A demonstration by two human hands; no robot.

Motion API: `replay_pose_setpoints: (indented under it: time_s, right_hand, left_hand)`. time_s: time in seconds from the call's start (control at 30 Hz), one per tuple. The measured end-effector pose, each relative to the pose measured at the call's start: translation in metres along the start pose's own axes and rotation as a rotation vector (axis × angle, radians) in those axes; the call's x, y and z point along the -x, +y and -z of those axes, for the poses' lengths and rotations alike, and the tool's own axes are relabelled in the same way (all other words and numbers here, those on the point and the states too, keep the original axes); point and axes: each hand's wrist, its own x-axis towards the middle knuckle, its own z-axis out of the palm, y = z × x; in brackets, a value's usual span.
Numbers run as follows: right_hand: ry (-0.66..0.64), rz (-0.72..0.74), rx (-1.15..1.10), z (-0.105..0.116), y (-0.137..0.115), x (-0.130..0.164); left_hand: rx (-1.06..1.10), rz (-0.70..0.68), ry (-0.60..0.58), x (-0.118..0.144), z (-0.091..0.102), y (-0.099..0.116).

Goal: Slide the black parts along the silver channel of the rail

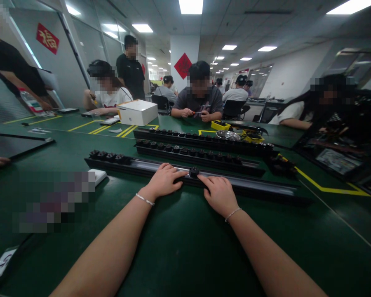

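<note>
While both forearms reach in from seven and five o'clock, a small black block-shaped module (194,172) sits at the centre of the clock, in the nearest long black rail (256,186), which has a shiny pale channel along its length. At eight o'clock of the module, the left hand (164,181) rests over the rail's near edge, its fingers parted and loosely bent, the index finger stretched out to the module's left side. At four o'clock, the right hand (221,194) has its index finger pointed at the module's right side, thumb apart and the remaining fingers curled loosely. Whether both fingertips press on the module is too small to tell.

Toward ten o'clock, four black round-topped modules (108,156) stand in a row at the same rail's left end. Just beyond, at twelve o'clock, lies a second long black rail (200,154) carrying a row of similar dark pieces, with a third long black rail (185,136) behind it. All three lie on a dark green table (179,247) marked with yellow lines. A white rectangular box (138,112) stands between ten and eleven o'clock, and a small yellow tray (220,125) at one o'clock. Farther off at twelve o'clock, a seated co-worker (214,99) holds a red-handled tool (196,112).
</note>
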Motion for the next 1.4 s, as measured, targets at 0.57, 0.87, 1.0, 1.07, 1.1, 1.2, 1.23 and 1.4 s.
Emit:
replay_pose_setpoints:
  time_s: [0.57, 0.87, 1.0, 1.07, 1.1, 1.2, 1.23, 1.4]
  right_hand:
    - [-0.030, 0.020, 0.030, 0.002, 0.005, 0.001]
    - [-0.035, 0.035, 0.018, 0.002, 0.009, 0.000]
    - [-0.032, 0.041, 0.012, 0.002, 0.010, 0.000]
    - [-0.034, 0.045, 0.013, 0.002, 0.010, 0.000]
    - [-0.034, 0.045, 0.014, 0.001, 0.010, 0.000]
    - [-0.039, 0.039, 0.023, 0.001, 0.010, 0.000]
    - [-0.041, 0.033, 0.027, 0.001, 0.011, 0.000]
    - [-0.058, 0.018, 0.043, 0.003, 0.013, 0.000]
  left_hand:
    - [-0.010, 0.017, 0.004, 0.000, -0.001, -0.001]
    - [0.000, 0.013, 0.006, -0.001, -0.001, 0.000]
    - [-0.001, 0.023, 0.000, 0.000, 0.000, 0.000]
    - [0.001, 0.027, -0.002, 0.000, 0.000, 0.001]
    - [0.002, 0.028, -0.002, 0.000, 0.000, 0.001]
    - [0.007, 0.027, -0.001, 0.000, 0.000, 0.001]
    - [0.009, 0.027, -0.002, 0.000, 0.000, 0.001]
    - [0.019, 0.022, 0.003, 0.000, 0.000, 0.000]
